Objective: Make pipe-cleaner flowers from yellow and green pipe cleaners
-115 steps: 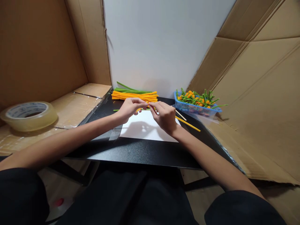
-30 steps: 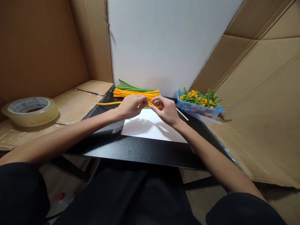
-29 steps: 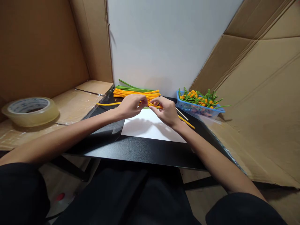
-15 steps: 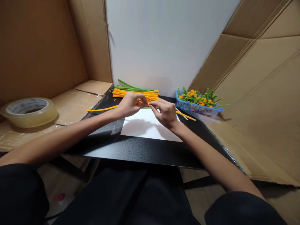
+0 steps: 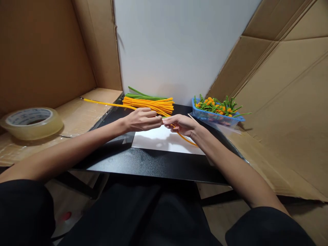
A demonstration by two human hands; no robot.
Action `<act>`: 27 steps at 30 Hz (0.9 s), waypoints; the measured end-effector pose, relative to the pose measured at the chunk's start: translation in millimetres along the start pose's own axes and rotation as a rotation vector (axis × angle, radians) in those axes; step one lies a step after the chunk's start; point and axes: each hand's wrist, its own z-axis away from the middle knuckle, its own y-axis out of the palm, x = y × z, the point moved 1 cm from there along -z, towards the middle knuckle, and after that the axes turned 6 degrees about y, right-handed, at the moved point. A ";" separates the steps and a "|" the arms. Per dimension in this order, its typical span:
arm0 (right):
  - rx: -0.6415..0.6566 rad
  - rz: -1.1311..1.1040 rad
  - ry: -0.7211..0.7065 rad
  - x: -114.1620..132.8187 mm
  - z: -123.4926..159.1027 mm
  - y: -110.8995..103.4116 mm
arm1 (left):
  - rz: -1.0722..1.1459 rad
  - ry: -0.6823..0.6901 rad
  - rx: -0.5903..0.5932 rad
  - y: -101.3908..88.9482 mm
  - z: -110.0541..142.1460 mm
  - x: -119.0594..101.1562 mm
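My left hand (image 5: 146,119) and my right hand (image 5: 181,124) meet fingertip to fingertip above a white sheet (image 5: 167,140). Both are closed on an orange pipe cleaner (image 5: 110,104). One end of it stretches out to the left past my left hand; the other curves down beneath my right hand over the sheet. The middle of it, between my fingers, is hidden. Just behind my hands lies a bundle of orange pipe cleaners (image 5: 147,104), with green pipe cleaners (image 5: 138,96) behind it.
At the right back of the black table (image 5: 153,165) stands a blue basket (image 5: 217,115) of green and orange pipe-cleaner pieces. A roll of clear tape (image 5: 32,123) rests on cardboard at the left. Cardboard walls (image 5: 287,102) rise on both sides, and a thin pale stick (image 5: 192,118) lies near the basket.
Both hands have turned over around the orange pipe cleaner. Its left end has swung up and farther left, while its right end has dropped toward me over the sheet.
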 end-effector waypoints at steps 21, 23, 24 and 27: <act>-0.620 1.292 -0.959 -19.1 -2.4 5.8 | 0.665 -0.726 -0.007 -0.7 -9.2 10.3; -0.622 1.299 -0.962 -19.7 -2.7 6.2 | 0.806 -0.777 0.039 -1.3 -8.7 12.2; -0.611 1.272 -0.959 -20.0 -3.3 6.4 | 0.854 -0.797 0.061 -1.3 -8.3 12.8; -0.510 1.105 -0.917 -20.2 -5.6 7.2 | 0.911 -0.819 0.093 -0.5 -7.3 13.2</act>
